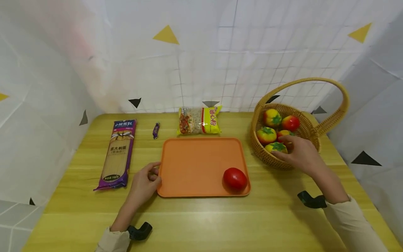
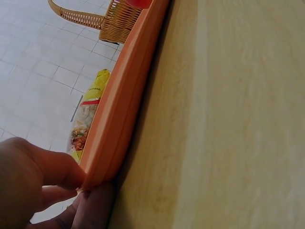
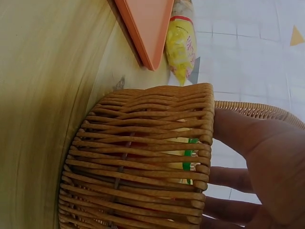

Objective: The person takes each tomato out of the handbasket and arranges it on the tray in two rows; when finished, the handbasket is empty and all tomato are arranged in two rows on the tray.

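Clock calls from tray centre, 12 = far side. Left hand (image 1: 143, 184) pinches the orange tray (image 1: 189, 164) at its 9 o'clock edge; left wrist view shows fingers either side of the rim, so narrow grip, holding the tray. Tray is flat on the table (image 1: 201, 224). 1 red fruit (image 1: 235, 179) sits on it at 4 o'clock, by the corner. Right hand (image 1: 300, 152) is over the basket (image 1: 262, 156) (2 o'clock), entering from the basket's own 5, thumb and fingers apart around the near yellow-red fruit (image 1: 276, 148); fingertips partly hidden, can't tell if it has a hold. 5 fruits visible in the basket, handle up. Noodle bag (image 1: 199, 120) at 12, just beyond the tray; small purple candy (image 1: 156, 130) at 10; pasta pack (image 1: 117, 155) at 9, left of the tray, apart from it.
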Tool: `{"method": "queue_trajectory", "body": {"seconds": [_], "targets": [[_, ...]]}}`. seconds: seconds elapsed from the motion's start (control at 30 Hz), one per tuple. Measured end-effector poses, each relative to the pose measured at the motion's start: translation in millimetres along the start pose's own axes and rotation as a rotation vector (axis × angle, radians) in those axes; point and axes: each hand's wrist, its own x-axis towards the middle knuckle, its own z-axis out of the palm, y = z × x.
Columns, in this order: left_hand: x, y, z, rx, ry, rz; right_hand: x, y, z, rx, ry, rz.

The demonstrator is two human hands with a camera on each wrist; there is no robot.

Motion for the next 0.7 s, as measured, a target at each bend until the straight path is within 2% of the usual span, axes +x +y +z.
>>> {"method": "queue_trajectory", "body": {"seconds": [0.43,0.7], "targets": [[0.1,-1.1,-1.3,-0.002,0.017,-0.008,18.4,-0.1,5.0,0.015,-0.124,0.037],[0.6,-0.6,0.8,0.006,0.021,-0.016,19.2,7.6,8.6,0.037,-0.151,0.059]]}}
